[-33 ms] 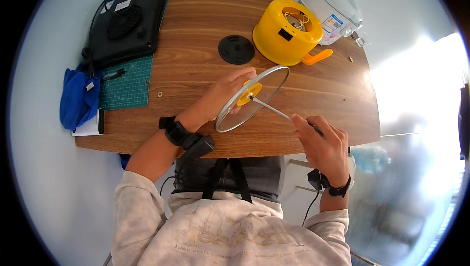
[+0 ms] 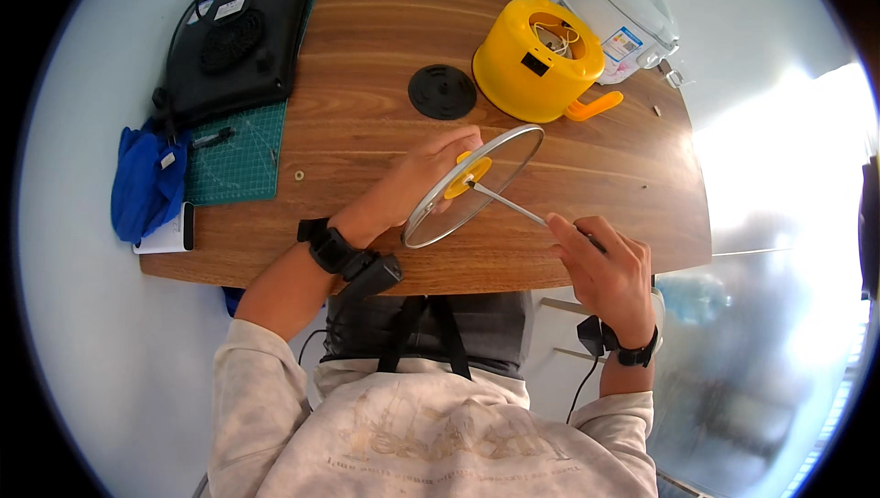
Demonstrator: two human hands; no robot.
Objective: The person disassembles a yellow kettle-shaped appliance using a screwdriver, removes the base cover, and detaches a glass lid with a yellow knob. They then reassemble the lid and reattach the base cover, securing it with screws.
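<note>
My left hand grips the yellow knob of a round glass lid with a metal rim. The lid is held tilted on edge above the table, its underside turned to the right. In my right hand is a screwdriver, fingers closed round its mostly hidden handle. Its thin shaft slants up to the left, and the tip meets the lid's centre at the knob. Beyond the lid stands a yellow pot-shaped appliance housing with wires inside. Left of it lies a black round plate.
At the far left a black flat appliance rests partly on a green cutting mat. Beside the mat are a blue cloth and a white box-like device. A pale lidded appliance stands far right. A small ring lies on the wooden table.
</note>
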